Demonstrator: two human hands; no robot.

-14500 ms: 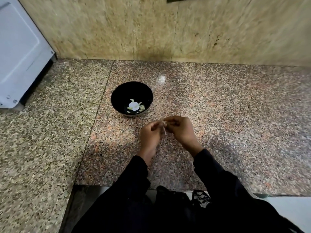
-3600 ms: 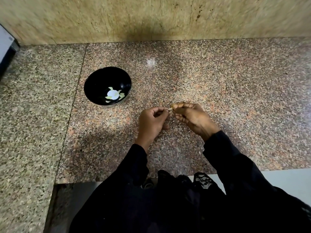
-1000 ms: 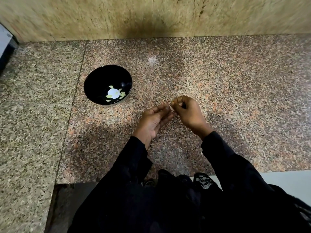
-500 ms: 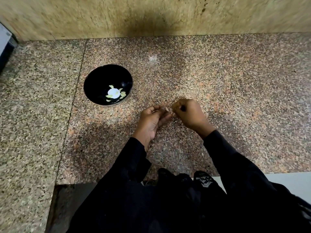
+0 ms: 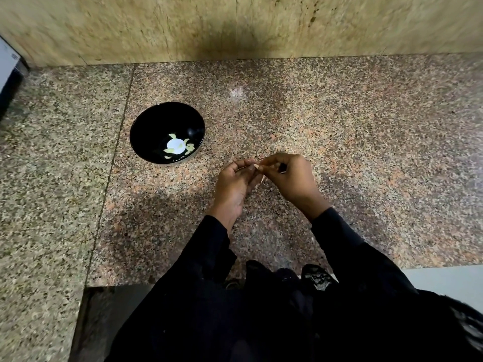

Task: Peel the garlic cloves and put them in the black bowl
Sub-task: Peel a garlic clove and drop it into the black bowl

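Since half a second ago: both hands drawn slightly closer together, bowl unmoved. Sleeves, dark, at the worktop's near edge. Left hand and right hand, mid-worktop, fingertips meeting; both pinch one clove, mostly hidden between them. Advice: hold the clove steady with the left, strip skin with the right thumbnail in small pulls, let husk drop clear of the bowl. Bowl, left of centre, holds pale peeled cloves. Wall beyond. Writing, brands: none legible.
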